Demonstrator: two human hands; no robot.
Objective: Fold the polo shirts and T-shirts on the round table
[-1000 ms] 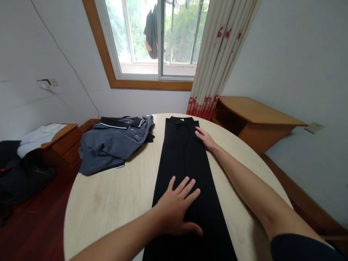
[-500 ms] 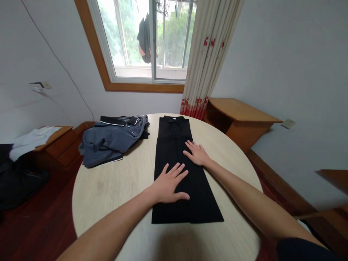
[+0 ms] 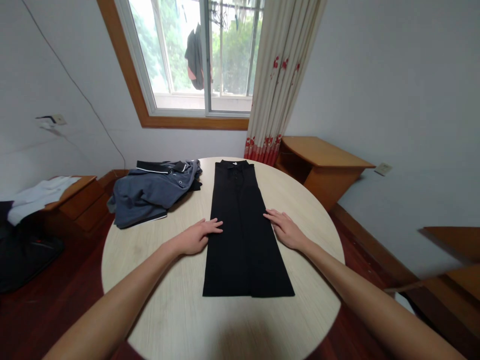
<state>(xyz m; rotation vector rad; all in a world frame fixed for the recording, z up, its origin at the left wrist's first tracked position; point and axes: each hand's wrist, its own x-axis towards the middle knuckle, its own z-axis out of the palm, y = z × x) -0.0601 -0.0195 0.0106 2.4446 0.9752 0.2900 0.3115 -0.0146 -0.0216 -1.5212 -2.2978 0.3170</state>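
Observation:
Black trousers (image 3: 240, 240) lie flat and lengthwise on the round pale wooden table (image 3: 157, 280), with the waistband at the far end and the leg hems toward me. At the trousers' left edge is my left hand (image 3: 197, 236), its fingertips resting on the cloth and its fingers stretched out. My right hand (image 3: 287, 230) touches the opposite edge, fingers extended and partly on the table. Neither hand grips the fabric. The two legs lie close side by side, with a seam line between them.
A crumpled grey polo shirt (image 3: 150, 195) with a black collar lies on the table's left side. Beyond the table stand a wooden desk (image 3: 322, 155) and a patterned curtain (image 3: 275, 90) beside the window. A wooden cabinet (image 3: 75, 205) with white cloth on top is at the left.
Both hands have moved apart, from lying on the trousers to their outer edges. My left hand went left, my right hand right and nearer me. The view has shifted slightly.

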